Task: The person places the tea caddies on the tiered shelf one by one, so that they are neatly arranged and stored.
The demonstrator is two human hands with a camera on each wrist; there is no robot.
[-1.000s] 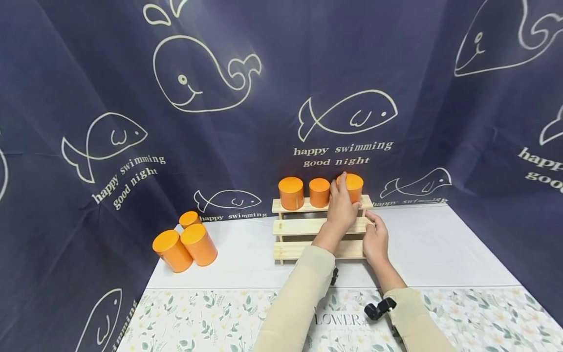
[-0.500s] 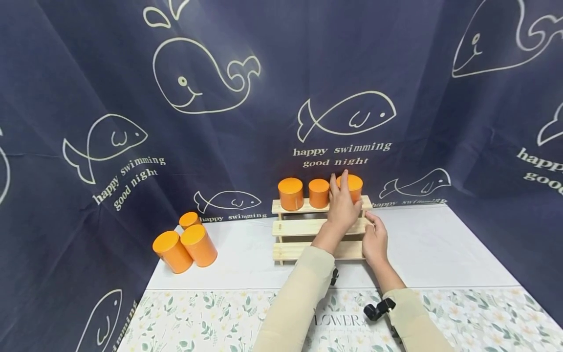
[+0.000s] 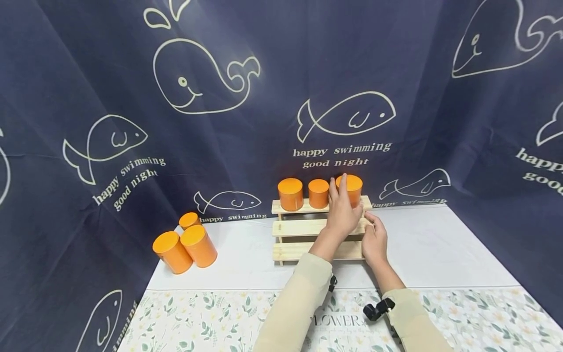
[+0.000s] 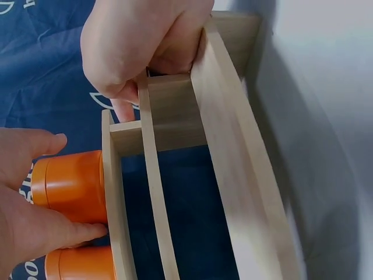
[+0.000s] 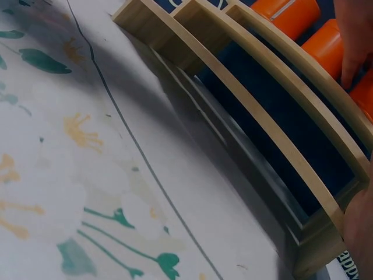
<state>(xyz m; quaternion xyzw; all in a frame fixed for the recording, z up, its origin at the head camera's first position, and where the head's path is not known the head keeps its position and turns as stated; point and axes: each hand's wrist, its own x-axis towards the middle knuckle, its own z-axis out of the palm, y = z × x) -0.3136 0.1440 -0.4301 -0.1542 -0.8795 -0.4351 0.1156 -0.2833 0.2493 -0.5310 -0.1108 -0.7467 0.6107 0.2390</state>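
A three-tier wooden rack [image 3: 303, 226] stands on the white part of the table, with three orange lidded canisters in a row on its top tier. My left hand [image 3: 343, 215] is at the rightmost canister [image 3: 354, 194], fingers extended along its left side. In the left wrist view the thumb is raised beside that canister [image 4: 73, 181], while a straight finger [image 4: 64, 232] reaches between it and the middle canister [image 4: 81, 265]. My right hand [image 3: 375, 240] grips the rack's right end, its fingers curled round the side frame in the left wrist view.
Several things lie around: three more orange canisters [image 3: 199, 245] stand grouped at the table's left edge. A floral cloth [image 3: 211, 320] covers the front of the table. Dark blue curtains [image 3: 264, 146] with fish drawings hang behind and at both sides.
The left hand has drawn slightly back and its thumb has spread outward from the right canister. The canisters and rack stay in place, and the right hand keeps its grip.
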